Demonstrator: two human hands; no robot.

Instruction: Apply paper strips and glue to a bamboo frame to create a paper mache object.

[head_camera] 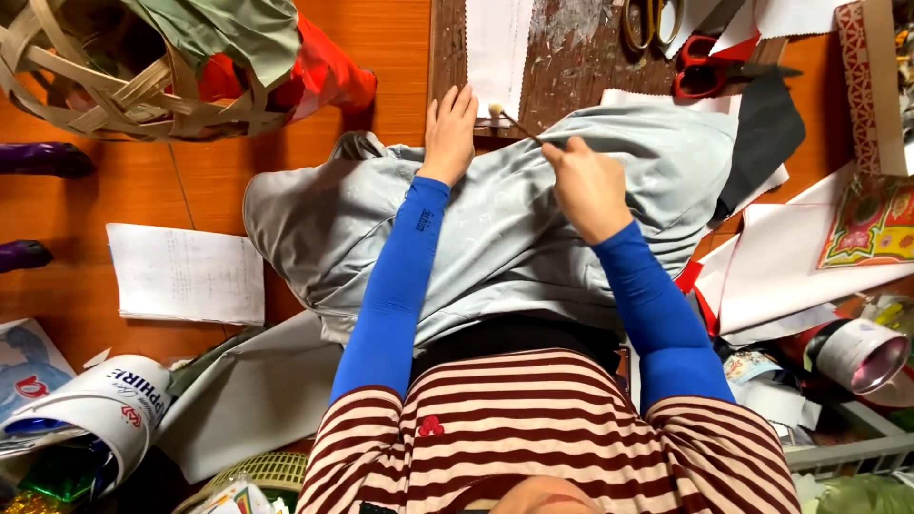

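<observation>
A pale grey cloth lies spread over my lap and onto a worn wooden board. My left hand rests flat on the cloth's far edge, fingers together. My right hand pinches a thin brush whose pale tip touches the board at the cloth's edge. Both arms wear blue sleeves under a striped shirt.
A woven bamboo basket with green and red cloth sits top left. A sheet of paper lies on the orange floor. Scissors with yellow handles and red-handled scissors lie at the top. Patterned paper, white sheets and a tape roll crowd the right.
</observation>
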